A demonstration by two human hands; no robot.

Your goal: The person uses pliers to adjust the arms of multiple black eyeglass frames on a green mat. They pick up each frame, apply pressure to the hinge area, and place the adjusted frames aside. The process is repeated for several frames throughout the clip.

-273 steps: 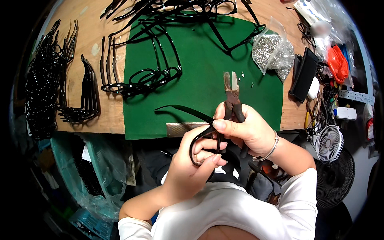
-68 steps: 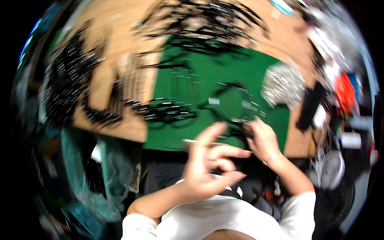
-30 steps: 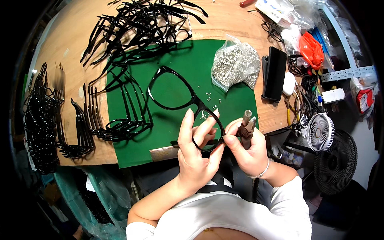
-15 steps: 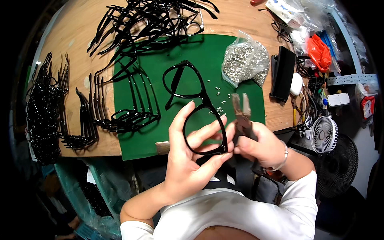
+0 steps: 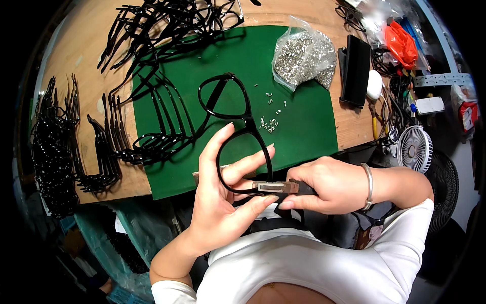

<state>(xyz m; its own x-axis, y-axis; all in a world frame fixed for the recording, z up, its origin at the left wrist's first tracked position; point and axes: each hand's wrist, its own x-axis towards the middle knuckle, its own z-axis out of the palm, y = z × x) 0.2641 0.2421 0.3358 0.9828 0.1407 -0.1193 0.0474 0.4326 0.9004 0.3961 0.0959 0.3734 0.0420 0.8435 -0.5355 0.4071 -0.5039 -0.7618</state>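
My left hand (image 5: 215,195) grips a black glasses frame (image 5: 247,104) by its nearer rim, with fingers passing through the lens opening. The frame is tilted, and its far end points away from me over the green mat (image 5: 223,55). My right hand (image 5: 329,186) is closed around a pair of pliers (image 5: 277,187). The jaws lie at the near outer corner of the frame, beside my left fingertips; whether they clamp it I cannot tell. Tiny silvery metal pieces (image 5: 268,124) are scattered on the mat, near a clear bag (image 5: 304,58) full of them.
Tangled black glasses frames (image 5: 167,30) are heaped at the back. Stacked frames (image 5: 159,144) stand left of the mat, with a taller pile (image 5: 53,152) at the far left. A black case (image 5: 356,71), cables and a white fan (image 5: 414,148) are on the right.
My right hand has turned the pliers from pointing away to pointing left, bringing the jaws to the frame's near corner. My view has shifted slightly; my left hand still holds the frame.
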